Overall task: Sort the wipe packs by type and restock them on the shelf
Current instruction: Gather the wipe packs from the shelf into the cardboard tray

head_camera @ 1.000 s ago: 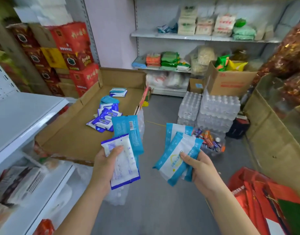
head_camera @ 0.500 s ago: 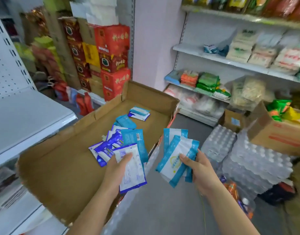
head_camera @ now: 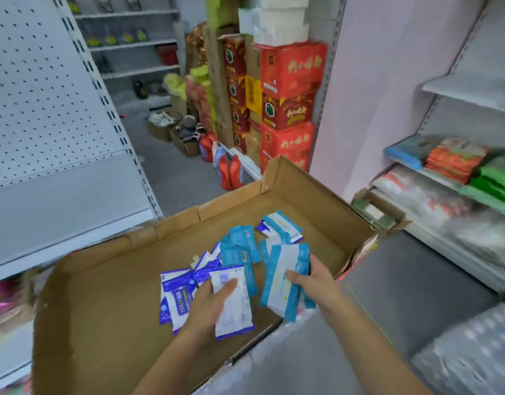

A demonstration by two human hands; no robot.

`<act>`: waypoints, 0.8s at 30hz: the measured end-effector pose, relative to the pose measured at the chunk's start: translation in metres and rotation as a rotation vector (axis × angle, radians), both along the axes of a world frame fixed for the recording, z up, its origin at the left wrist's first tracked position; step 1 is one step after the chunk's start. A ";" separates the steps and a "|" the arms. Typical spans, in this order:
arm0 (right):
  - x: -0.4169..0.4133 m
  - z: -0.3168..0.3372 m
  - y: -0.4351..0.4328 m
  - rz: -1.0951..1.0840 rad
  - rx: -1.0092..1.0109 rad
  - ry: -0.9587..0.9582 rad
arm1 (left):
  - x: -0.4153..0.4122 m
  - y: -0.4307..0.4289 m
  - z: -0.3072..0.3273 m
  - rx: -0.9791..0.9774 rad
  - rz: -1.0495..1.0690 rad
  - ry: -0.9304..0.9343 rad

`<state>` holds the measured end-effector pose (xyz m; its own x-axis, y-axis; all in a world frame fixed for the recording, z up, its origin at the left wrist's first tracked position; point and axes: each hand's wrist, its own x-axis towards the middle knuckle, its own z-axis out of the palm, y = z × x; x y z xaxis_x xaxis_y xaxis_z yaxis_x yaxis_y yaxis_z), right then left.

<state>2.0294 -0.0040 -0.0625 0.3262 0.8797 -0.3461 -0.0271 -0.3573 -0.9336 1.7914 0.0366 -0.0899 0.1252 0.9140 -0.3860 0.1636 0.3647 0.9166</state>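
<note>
Over the cardboard tray (head_camera: 103, 323), the left hand (head_camera: 214, 303) grips a navy-edged wipe pack (head_camera: 234, 309) and the right hand (head_camera: 311, 280) grips light-blue packs (head_camera: 282, 277), apparently keeping types apart; loose packs (head_camera: 182, 292) lie below.
</note>
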 end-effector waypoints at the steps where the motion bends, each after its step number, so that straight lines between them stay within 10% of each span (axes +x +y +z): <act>1: 0.008 -0.003 0.012 0.034 -0.020 -0.005 | 0.009 0.004 0.001 0.015 0.019 0.037; 14: 0.036 -0.022 0.100 0.373 -0.077 -0.343 | 0.009 0.024 -0.015 0.113 0.191 0.216; 24: -0.136 0.064 0.080 0.700 0.256 0.169 | -0.116 -0.038 0.076 0.343 0.514 0.065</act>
<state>1.8937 0.0761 0.0013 -0.3761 0.9212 -0.0997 -0.0236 -0.1171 -0.9928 1.6757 -0.0011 -0.0143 -0.3777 0.9245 -0.0516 0.1045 0.0979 0.9897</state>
